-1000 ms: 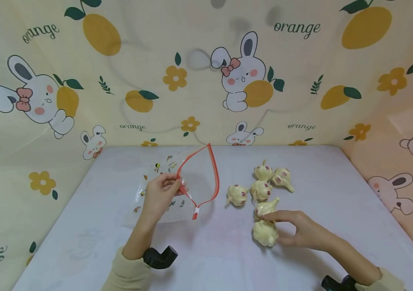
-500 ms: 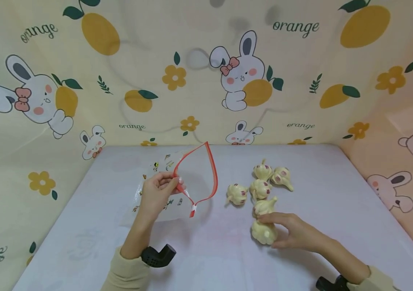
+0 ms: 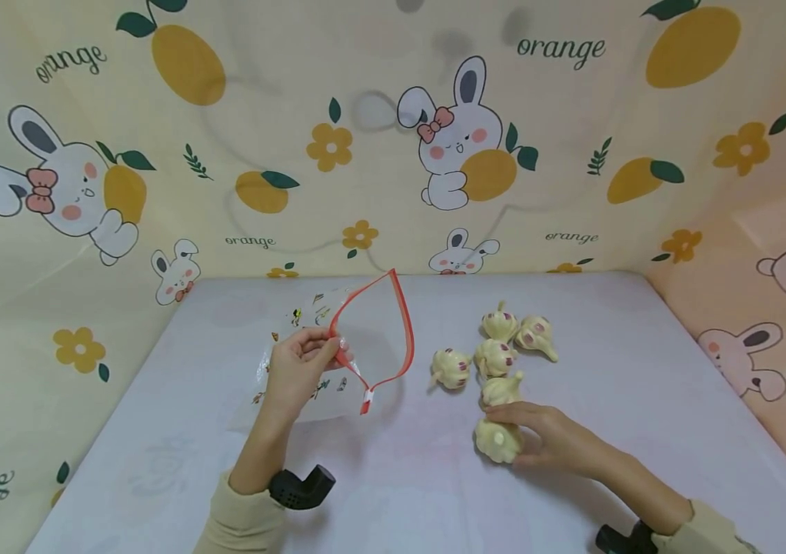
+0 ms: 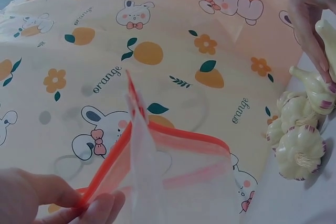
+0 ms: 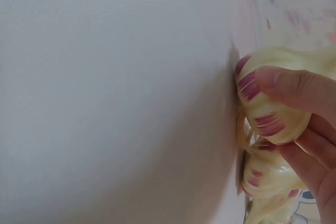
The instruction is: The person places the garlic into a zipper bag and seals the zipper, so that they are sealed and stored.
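My left hand pinches the red-edged mouth of a clear zip bag with small printed pictures; the mouth gapes wide, and the left wrist view shows thumb and fingers on its red strip. My right hand grips the nearest garlic bulb, thumb on one side and fingers on the other, as the right wrist view shows. That bulb is pale with purple patches. Just behind it stands another garlic bulb, close to my index finger.
Farther back on the white table several more garlic bulbs sit together, among them one bulb at the right. A single bulb lies to their left, between the cluster and the bag. A patterned cloth wall rises behind the table.
The right hand has shifted slightly left and closed its grip around the nearest garlic bulb, which moved a little left too. The left hand and bag drifted slightly left, mouth still gaping.
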The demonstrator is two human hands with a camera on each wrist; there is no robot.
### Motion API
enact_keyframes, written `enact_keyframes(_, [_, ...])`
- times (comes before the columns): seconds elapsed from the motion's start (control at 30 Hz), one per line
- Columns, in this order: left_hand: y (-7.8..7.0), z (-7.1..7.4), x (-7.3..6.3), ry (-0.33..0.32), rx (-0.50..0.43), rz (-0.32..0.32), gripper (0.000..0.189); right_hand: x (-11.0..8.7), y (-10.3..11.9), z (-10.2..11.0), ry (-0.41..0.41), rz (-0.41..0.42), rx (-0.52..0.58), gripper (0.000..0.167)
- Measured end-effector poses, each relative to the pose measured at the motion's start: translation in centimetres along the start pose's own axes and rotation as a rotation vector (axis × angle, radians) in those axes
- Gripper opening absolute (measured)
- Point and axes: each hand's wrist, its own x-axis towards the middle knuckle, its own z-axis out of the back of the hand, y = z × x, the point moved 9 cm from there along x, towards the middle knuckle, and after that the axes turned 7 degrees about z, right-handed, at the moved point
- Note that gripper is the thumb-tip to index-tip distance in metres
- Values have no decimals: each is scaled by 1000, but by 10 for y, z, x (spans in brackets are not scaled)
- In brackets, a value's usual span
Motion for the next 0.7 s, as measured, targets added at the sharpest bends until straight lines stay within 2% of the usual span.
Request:
enact_keyframes(0.23, [0, 0, 0, -11, 7, 6, 21, 1, -4, 2, -17, -29, -1, 64])
enact_keyframes(0.53, [-1, -1, -2, 4, 4, -7, 21, 11, 2, 15, -148, 43, 78, 65])
enact_keyframes(0.7, [1, -2, -1, 7, 13, -11, 22, 18, 5, 22, -189, 48, 73, 64])
